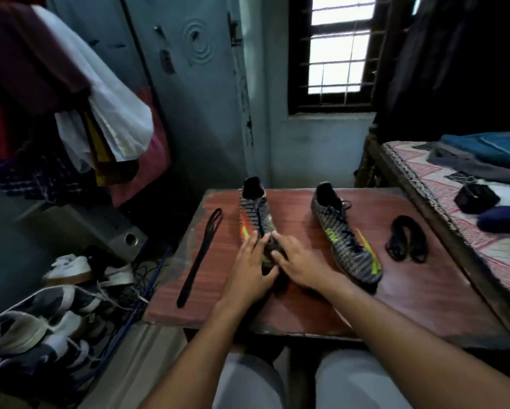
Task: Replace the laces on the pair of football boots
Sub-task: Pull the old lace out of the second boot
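Both hands on toe of left boot (255,222), mid-bench (424,290), steadying it for lacing: left hand (252,270) fingers straight along side, right hand (299,262) curled over toe. Right boot (345,240) laced, waiting aside. Straight lace (199,258) left, bundled lace (407,239) right, within reach.

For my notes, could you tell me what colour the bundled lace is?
Black; the bundled lace shows best in the head view.

Both hands (272,261) on one boot (255,219) — toe end.
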A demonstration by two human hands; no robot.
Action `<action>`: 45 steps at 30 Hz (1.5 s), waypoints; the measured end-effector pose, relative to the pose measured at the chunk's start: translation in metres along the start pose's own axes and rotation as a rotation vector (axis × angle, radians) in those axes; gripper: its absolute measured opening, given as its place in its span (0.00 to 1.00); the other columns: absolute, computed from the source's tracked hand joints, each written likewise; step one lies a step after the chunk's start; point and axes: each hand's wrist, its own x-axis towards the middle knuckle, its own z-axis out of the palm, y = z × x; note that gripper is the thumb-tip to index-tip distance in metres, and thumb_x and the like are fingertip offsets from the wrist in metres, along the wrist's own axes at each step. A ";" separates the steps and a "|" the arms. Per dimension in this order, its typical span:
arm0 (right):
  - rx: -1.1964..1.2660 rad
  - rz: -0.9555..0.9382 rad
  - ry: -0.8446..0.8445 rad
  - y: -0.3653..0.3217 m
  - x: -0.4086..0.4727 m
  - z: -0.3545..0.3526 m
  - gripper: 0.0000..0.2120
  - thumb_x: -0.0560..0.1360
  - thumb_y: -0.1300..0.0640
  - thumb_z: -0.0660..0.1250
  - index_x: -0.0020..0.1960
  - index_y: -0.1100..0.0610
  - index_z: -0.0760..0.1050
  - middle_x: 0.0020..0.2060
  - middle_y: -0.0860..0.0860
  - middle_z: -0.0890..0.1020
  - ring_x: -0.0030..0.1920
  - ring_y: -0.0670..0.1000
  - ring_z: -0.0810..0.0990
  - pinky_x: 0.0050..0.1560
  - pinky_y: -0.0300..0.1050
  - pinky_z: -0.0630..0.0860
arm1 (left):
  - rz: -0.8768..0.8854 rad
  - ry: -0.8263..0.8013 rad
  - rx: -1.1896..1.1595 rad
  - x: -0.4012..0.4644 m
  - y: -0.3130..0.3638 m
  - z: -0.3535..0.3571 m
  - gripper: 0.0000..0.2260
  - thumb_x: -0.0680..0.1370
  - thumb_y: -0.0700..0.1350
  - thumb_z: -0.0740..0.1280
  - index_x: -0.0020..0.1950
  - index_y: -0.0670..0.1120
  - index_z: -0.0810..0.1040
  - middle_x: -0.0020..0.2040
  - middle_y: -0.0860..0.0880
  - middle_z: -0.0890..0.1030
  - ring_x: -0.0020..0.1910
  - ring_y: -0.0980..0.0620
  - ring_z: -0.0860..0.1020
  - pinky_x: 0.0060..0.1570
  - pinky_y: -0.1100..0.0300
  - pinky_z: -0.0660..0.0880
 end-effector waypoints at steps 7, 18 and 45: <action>-0.333 -0.172 0.619 0.037 -0.067 -0.058 0.17 0.74 0.51 0.66 0.61 0.54 0.79 0.56 0.53 0.79 0.63 0.57 0.76 0.68 0.58 0.71 | 0.059 -0.019 -0.015 -0.038 0.012 -0.009 0.33 0.73 0.56 0.71 0.77 0.53 0.69 0.77 0.50 0.69 0.76 0.49 0.67 0.75 0.51 0.65; -0.029 0.241 0.331 0.093 -0.095 -0.073 0.28 0.86 0.43 0.55 0.81 0.56 0.62 0.80 0.54 0.64 0.81 0.53 0.57 0.80 0.47 0.51 | 0.168 0.065 -0.248 0.010 0.136 0.057 0.33 0.80 0.55 0.70 0.81 0.52 0.60 0.81 0.45 0.61 0.81 0.48 0.58 0.76 0.59 0.55; 0.185 -0.042 0.729 0.122 0.040 -0.091 0.05 0.78 0.54 0.73 0.53 0.53 0.81 0.48 0.44 0.82 0.47 0.43 0.83 0.47 0.49 0.83 | 0.124 0.499 -0.619 0.138 0.089 0.079 0.06 0.76 0.39 0.76 0.50 0.49 0.87 0.47 0.55 0.86 0.50 0.57 0.84 0.54 0.58 0.80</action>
